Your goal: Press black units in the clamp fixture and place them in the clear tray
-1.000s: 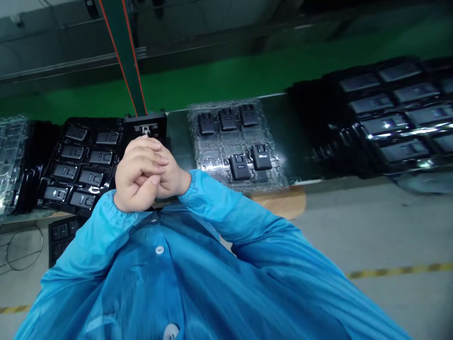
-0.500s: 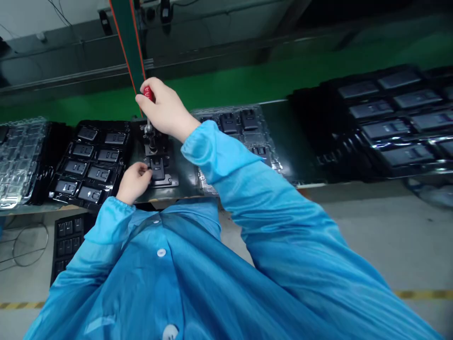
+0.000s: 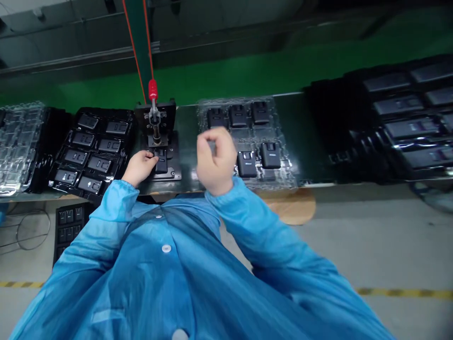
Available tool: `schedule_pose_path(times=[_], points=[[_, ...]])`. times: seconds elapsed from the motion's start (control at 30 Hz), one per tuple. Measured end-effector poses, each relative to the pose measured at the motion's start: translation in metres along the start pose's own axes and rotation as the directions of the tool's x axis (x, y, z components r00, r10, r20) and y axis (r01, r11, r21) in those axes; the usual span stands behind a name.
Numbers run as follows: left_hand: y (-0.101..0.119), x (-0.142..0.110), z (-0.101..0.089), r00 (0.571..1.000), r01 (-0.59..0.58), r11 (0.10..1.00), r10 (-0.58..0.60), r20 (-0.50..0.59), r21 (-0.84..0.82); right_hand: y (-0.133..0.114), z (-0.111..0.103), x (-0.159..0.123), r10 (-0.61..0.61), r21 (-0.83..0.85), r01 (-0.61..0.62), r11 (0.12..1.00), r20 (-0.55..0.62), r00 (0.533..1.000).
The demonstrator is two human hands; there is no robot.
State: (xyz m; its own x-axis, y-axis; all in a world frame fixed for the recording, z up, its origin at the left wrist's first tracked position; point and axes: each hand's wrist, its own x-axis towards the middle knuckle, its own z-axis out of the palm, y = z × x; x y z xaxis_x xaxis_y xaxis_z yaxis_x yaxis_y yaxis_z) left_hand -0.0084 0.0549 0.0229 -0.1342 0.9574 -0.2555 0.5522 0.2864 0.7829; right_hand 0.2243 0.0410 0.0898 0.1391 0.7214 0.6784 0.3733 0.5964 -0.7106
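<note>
1. Black part [image 3: 162, 163] lies flat on the fixture's base plate [image 3: 173, 166], pale marking up, under the toggle clamp [image 3: 155, 117]; probably set there to line up with the plunger
2. Left hand [image 3: 139, 167] is at its left edge, thumb and fingertips drawn close and touching it; can't tell pinch from light push. Side contact looks chosen to stay clear of the plunger
3. Plunger [image 3: 156, 136] is by the part's far end; can't tell contact from gap. Red handle [image 3: 152, 89] stands upright above, no hand on it
4. Right hand [image 3: 216, 160] is over the left side of the clear tray [image 3: 247, 133], thumb and fingers curled into a loose ring; nothing visible inside, rest hidden, can't tell if it holds anything
5. Clear tray is just right of the fixture, likely for short reach. Five black units [image 3: 260, 113] show, three far, two near; pockets presumably prevent rubbing
6. Black tray [image 3: 106, 114], left of the fixture, bears eight parts [image 3: 75, 157], apparently angled for the left arm
</note>
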Motion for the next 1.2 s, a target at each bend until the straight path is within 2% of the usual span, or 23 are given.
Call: schedule_pose_path(times=[0.1, 0.23, 0.37, 0.47, 0.6, 0.73, 0.93, 1.2], points=[[0.003, 0.002, 0.002, 0.999, 0.007, 0.998, -0.004, 0.042, -0.067, -0.001, -0.033, -0.052, 0.078, -0.056, -0.074, 0.996, 0.071, 0.994], [0.010, -0.006, 0.000, 0.998, 0.048, 0.984, -0.041, 0.046, -0.174, 0.002, -0.077, -0.103, 0.185, -0.123, -0.170, 0.978, 0.121, 0.975], [0.019, -0.031, -0.006, 0.999, 0.037, 0.959, -0.029, 0.034, -0.281, 0.005, -0.120, -0.141, 0.234, -0.199, -0.213, 0.957, 0.090, 0.968], [0.028, -0.056, -0.004, 0.998, 0.033, 0.946, -0.012, 0.067, -0.322, 0.006, -0.142, -0.161, 0.302, -0.252, -0.279, 0.927, 0.057, 0.952], [0.043, -0.080, 0.012, 0.982, 0.082, 0.922, -0.010, 0.188, -0.379, 0.000, -0.151, -0.168, 0.369, -0.248, -0.336, 0.909, 0.098, 0.924], [0.063, -0.084, 0.037, 0.955, 0.109, 0.910, 0.015, 0.295, -0.401, -0.003, -0.147, -0.162, 0.416, -0.196, -0.386, 0.902, 0.150, 0.897], [0.090, -0.070, 0.082, 0.929, 0.061, 0.927, 0.083, 0.360, -0.370, 0.000, -0.145, -0.157, 0.460, -0.117, -0.446, 0.887, 0.157, 0.874], [0.121, -0.037, 0.144, 0.912, 0.033, 0.973, 0.065, 0.405, -0.230, 0.008, -0.158, -0.156, 0.491, -0.097, -0.484, 0.870, 0.074, 0.868]])
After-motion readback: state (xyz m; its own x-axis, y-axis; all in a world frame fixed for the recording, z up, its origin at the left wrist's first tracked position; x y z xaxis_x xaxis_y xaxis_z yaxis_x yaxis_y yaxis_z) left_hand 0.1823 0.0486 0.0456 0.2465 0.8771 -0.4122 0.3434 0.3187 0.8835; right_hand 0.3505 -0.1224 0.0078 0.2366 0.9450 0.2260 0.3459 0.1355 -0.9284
